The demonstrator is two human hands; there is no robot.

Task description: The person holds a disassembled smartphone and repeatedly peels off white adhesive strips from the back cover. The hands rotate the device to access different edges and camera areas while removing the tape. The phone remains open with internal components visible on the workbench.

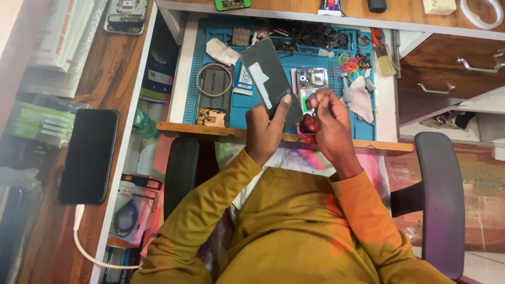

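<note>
The left hand [264, 129] grips a flat dark phone panel [271, 81] by its lower edge, fingers wrapped behind and the thumb pressed on its face; the panel tilts above the front of the desk. The right hand [329, 123] is curled beside it, fingertips pinched together, though what they pinch is too small to tell. Beneath lies a blue ribbed rubber work mat [310, 37] on the wooden desk. On the mat sit an opened phone body [311, 79], a white cloth [221, 51] and coloured rubber bands [348, 64]. The panel is smooth, matte grey, with a pale angular patch.
</note>
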